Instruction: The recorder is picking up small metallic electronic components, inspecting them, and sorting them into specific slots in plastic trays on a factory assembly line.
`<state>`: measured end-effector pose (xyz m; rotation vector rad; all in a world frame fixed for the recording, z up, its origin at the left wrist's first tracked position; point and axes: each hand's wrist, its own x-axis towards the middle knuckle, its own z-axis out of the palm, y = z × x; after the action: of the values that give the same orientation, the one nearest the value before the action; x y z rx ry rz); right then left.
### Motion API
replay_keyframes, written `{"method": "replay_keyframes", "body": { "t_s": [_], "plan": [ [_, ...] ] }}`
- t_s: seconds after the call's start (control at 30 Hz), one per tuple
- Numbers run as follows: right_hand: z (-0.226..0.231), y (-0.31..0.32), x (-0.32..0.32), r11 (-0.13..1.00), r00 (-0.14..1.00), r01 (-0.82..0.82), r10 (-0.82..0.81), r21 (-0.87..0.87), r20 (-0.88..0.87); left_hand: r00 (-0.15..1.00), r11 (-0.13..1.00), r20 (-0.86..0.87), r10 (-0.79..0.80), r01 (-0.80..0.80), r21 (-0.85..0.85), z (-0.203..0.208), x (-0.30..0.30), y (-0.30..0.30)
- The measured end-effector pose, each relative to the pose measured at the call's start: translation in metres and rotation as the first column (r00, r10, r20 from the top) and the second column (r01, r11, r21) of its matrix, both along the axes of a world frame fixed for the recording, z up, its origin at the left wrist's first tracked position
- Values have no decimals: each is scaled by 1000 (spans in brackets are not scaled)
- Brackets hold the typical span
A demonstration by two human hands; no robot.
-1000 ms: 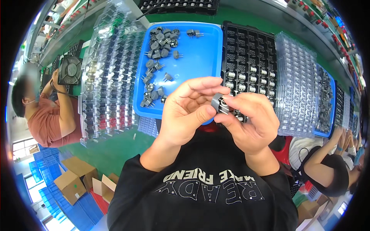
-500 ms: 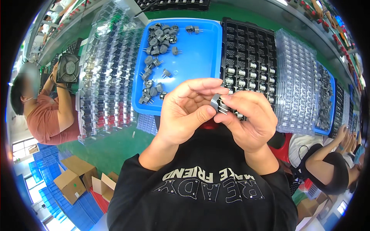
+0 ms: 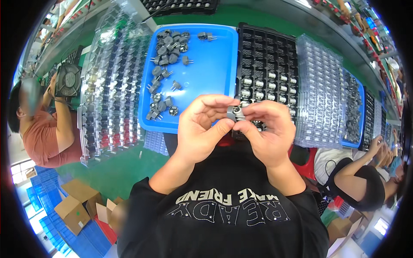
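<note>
My left hand pinches a grey round part with metal pins between thumb and fingers, in front of my chest. Its pins point to the right. From that side my right hand closes thumb and fingertips on the pin end, partly covering it. Beyond my left hand lies a blue tray, with several like grey pin parts heaped along its left side. A black compartment tray stands beyond my right hand, its nearer cells holding shiny metal cylinders.
Stacked clear plastic trays stand left of the blue tray, and another clear stack to the right. A person sits at far left by a black fan. Cardboard boxes are at lower left. Another person sits at right.
The pin part has turned, its pins swinging from lower right to rightward. Both hands remain on it. The whole bench has shifted slightly left in the picture.
</note>
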<state>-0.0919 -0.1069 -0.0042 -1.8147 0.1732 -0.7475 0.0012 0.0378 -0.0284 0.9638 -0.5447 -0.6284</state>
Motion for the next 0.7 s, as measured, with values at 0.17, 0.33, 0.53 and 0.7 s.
{"method": "replay_keyframes", "body": {
  "t_s": [0.17, 0.33, 0.53, 0.7],
  "plan": [
    [-3, -20, 2, 979, 982, -98, 124, 176, -146, 907, 967, 406, 110, -191, 166, -7, 2, -8],
    [-6, -80, 33, 810, 909, -46, -209, -584, -361, 432, 434, 877, -209, -763, 480, -14, 52, 13],
    [-36, -109, 70, 479, 827, -237, -357, -845, -434, 415, 209, 846, -335, -843, 496, -34, 93, 25],
    [-27, -154, 47, 760, 888, -196, -131, -620, -441, 509, 327, 836, -207, -769, 549, -25, 87, 30]
  ]
}}
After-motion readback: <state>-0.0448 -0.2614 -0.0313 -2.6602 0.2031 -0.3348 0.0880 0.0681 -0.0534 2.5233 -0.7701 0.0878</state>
